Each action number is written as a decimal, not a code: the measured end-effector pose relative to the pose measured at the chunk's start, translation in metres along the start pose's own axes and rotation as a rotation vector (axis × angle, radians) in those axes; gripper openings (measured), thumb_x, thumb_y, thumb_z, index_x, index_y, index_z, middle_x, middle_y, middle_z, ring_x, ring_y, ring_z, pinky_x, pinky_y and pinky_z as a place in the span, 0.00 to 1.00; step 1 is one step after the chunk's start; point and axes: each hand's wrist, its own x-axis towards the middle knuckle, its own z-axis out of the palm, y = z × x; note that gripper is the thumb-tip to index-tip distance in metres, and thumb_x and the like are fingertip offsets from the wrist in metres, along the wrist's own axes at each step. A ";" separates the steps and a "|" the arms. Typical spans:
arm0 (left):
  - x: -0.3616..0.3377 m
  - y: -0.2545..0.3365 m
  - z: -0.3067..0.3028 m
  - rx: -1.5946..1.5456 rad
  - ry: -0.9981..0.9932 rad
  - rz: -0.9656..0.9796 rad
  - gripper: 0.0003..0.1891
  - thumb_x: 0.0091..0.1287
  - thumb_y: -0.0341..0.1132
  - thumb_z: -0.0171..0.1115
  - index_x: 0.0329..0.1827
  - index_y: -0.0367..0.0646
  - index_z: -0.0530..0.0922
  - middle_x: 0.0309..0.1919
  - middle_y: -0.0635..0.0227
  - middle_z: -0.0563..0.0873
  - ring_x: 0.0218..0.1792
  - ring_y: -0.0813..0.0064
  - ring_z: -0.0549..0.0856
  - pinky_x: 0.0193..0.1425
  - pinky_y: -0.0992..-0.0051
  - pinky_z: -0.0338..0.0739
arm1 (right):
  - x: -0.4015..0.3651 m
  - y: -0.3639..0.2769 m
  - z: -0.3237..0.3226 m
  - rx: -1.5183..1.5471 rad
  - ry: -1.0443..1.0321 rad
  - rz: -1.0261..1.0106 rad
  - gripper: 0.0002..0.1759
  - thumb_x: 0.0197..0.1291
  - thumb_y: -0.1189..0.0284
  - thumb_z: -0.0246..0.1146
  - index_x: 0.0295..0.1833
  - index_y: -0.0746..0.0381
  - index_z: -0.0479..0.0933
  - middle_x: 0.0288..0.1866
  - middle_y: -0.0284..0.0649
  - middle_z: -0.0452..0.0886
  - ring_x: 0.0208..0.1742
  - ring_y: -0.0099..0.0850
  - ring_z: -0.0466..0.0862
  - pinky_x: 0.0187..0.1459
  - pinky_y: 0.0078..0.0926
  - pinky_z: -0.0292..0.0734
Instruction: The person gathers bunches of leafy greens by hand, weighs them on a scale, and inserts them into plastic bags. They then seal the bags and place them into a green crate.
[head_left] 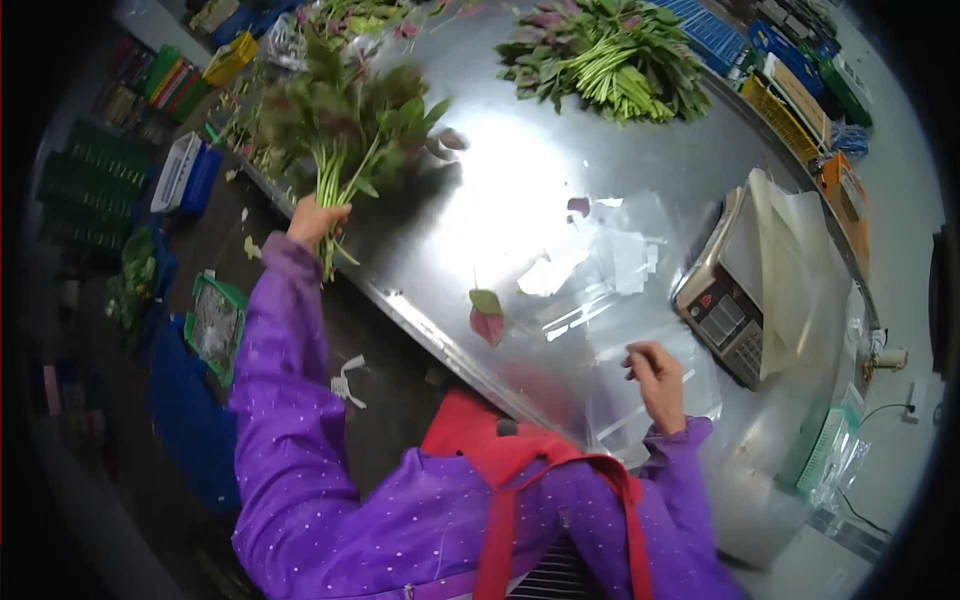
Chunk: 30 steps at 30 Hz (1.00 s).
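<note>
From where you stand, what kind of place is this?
Probably a vegetable packing area, perhaps at a market. The left hand grips a bunch of leafy greens at a steel table, a weighing scale stands near the right hand, and plastic crates line the far edge.

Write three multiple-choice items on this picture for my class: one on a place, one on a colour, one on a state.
1. Where is the scale?
A. On the steel table, near the right hand
B. On the floor
C. On a shelf

2. What colour are the sleeves?
A. Yellow
B. Purple
C. White

3. How is the left hand?
A. Flat and empty
B. Closed round the stems of the bunch of greens
C. Out of sight

Key:
1. A, it sits on the tabletop.
2. B, both are purple with dots.
3. B, its fingers wrap the stems.
</note>
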 end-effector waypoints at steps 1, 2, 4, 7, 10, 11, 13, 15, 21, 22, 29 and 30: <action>-0.018 0.022 0.008 -0.141 0.015 -0.040 0.08 0.58 0.29 0.67 0.38 0.40 0.77 0.26 0.69 0.81 0.22 0.79 0.79 0.23 0.79 0.73 | 0.011 -0.005 0.003 -0.001 -0.031 -0.026 0.08 0.63 0.76 0.57 0.44 0.69 0.77 0.30 0.39 0.81 0.29 0.22 0.79 0.32 0.19 0.75; -0.031 0.037 0.018 -0.275 0.016 -0.089 0.08 0.59 0.29 0.66 0.39 0.40 0.77 0.27 0.68 0.82 0.23 0.79 0.80 0.23 0.79 0.75 | 0.015 -0.009 0.008 0.000 -0.057 -0.039 0.08 0.63 0.76 0.57 0.44 0.69 0.77 0.30 0.39 0.81 0.29 0.22 0.79 0.32 0.19 0.75; -0.040 0.035 0.035 -0.611 -0.066 -0.071 0.09 0.60 0.29 0.65 0.42 0.39 0.76 0.30 0.67 0.83 0.24 0.79 0.81 0.25 0.79 0.78 | 0.015 -0.013 0.018 0.024 -0.094 -0.012 0.09 0.63 0.76 0.57 0.44 0.69 0.77 0.30 0.38 0.81 0.29 0.22 0.79 0.32 0.19 0.75; -0.021 0.035 0.046 -0.883 -0.172 -0.089 0.10 0.62 0.28 0.63 0.45 0.36 0.76 0.33 0.65 0.84 0.29 0.75 0.84 0.34 0.76 0.82 | 0.044 -0.019 0.034 0.072 -0.103 -0.017 0.10 0.63 0.74 0.56 0.46 0.69 0.77 0.30 0.37 0.81 0.29 0.22 0.78 0.33 0.19 0.75; 0.017 0.044 0.049 -1.039 -0.262 -0.020 0.14 0.62 0.28 0.62 0.50 0.35 0.75 0.36 0.63 0.84 0.36 0.71 0.85 0.40 0.72 0.82 | 0.073 -0.033 0.054 0.161 -0.044 0.029 0.10 0.64 0.74 0.56 0.45 0.69 0.77 0.31 0.37 0.81 0.29 0.21 0.78 0.33 0.19 0.74; 0.029 0.049 0.053 -1.050 -0.256 0.025 0.15 0.62 0.28 0.62 0.50 0.34 0.74 0.37 0.63 0.83 0.37 0.71 0.85 0.40 0.72 0.82 | 0.083 -0.037 0.063 0.193 -0.013 0.053 0.10 0.64 0.73 0.56 0.45 0.69 0.77 0.31 0.38 0.81 0.29 0.22 0.78 0.33 0.19 0.74; 0.055 0.053 0.065 -1.032 -0.256 0.104 0.16 0.64 0.33 0.62 0.52 0.35 0.74 0.41 0.63 0.84 0.39 0.70 0.85 0.44 0.71 0.82 | 0.108 -0.047 0.084 0.253 0.021 0.103 0.11 0.64 0.73 0.56 0.45 0.69 0.77 0.31 0.39 0.81 0.29 0.22 0.79 0.34 0.19 0.74; 0.066 0.054 0.084 -0.999 -0.263 0.077 0.16 0.62 0.30 0.64 0.51 0.37 0.74 0.44 0.61 0.83 0.39 0.70 0.84 0.42 0.71 0.81 | 0.133 -0.064 0.118 0.354 0.058 0.141 0.11 0.65 0.72 0.56 0.45 0.69 0.77 0.31 0.40 0.81 0.30 0.23 0.79 0.34 0.20 0.74; 0.065 -0.006 0.121 -1.101 -0.495 -0.256 0.19 0.63 0.29 0.59 0.56 0.30 0.71 0.49 0.55 0.80 0.45 0.65 0.84 0.51 0.67 0.81 | 0.216 -0.067 0.219 0.549 -0.048 0.269 0.17 0.67 0.67 0.56 0.53 0.70 0.74 0.46 0.43 0.80 0.45 0.27 0.79 0.49 0.23 0.74; 0.061 -0.015 0.123 -1.142 -0.535 -0.298 0.19 0.63 0.29 0.58 0.56 0.31 0.71 0.49 0.56 0.81 0.45 0.65 0.84 0.51 0.68 0.81 | 0.221 -0.068 0.235 0.533 -0.088 0.273 0.17 0.67 0.67 0.56 0.53 0.69 0.74 0.46 0.42 0.80 0.46 0.26 0.79 0.50 0.22 0.73; 0.059 -0.036 0.119 -1.321 -0.694 -0.569 0.19 0.66 0.32 0.55 0.58 0.33 0.71 0.50 0.55 0.81 0.49 0.67 0.82 0.58 0.68 0.75 | 0.229 -0.079 0.288 0.567 -0.352 0.425 0.21 0.68 0.65 0.56 0.59 0.67 0.68 0.48 0.35 0.76 0.48 0.20 0.75 0.49 0.18 0.71; 0.062 -0.035 0.118 -1.291 -0.707 -0.555 0.19 0.66 0.32 0.55 0.59 0.34 0.71 0.49 0.56 0.82 0.49 0.67 0.82 0.57 0.69 0.76 | 0.229 -0.074 0.290 0.548 -0.352 0.417 0.21 0.68 0.64 0.56 0.59 0.68 0.68 0.48 0.35 0.76 0.48 0.21 0.75 0.49 0.18 0.71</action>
